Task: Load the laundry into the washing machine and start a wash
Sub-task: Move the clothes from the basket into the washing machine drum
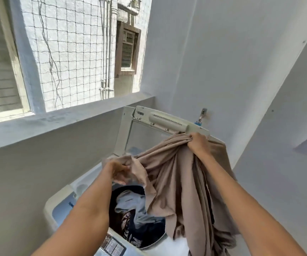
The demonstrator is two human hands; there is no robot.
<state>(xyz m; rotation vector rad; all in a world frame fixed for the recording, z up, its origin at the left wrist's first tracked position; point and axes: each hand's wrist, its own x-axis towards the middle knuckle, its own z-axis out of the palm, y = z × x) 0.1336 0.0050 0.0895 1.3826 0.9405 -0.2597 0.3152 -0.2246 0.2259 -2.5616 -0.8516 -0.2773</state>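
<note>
Your left hand (pixel 118 171) and right hand (pixel 198 143) grip a beige cloth (pixel 182 182) above the open washing machine (pixel 60 206), its lid (pixel 130 130) raised and drum holding dark and grey clothes (pixel 132 206).

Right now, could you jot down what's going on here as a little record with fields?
place: corner by a netted window
machine: top-loading washing machine, lid raised
held item: beige cloth, bunched, hanging over the drum opening
left hand: grips one edge of the cloth
right hand: grips the cloth higher up
in drum: grey garment and dark patterned clothes
stage: loading not finished
</note>
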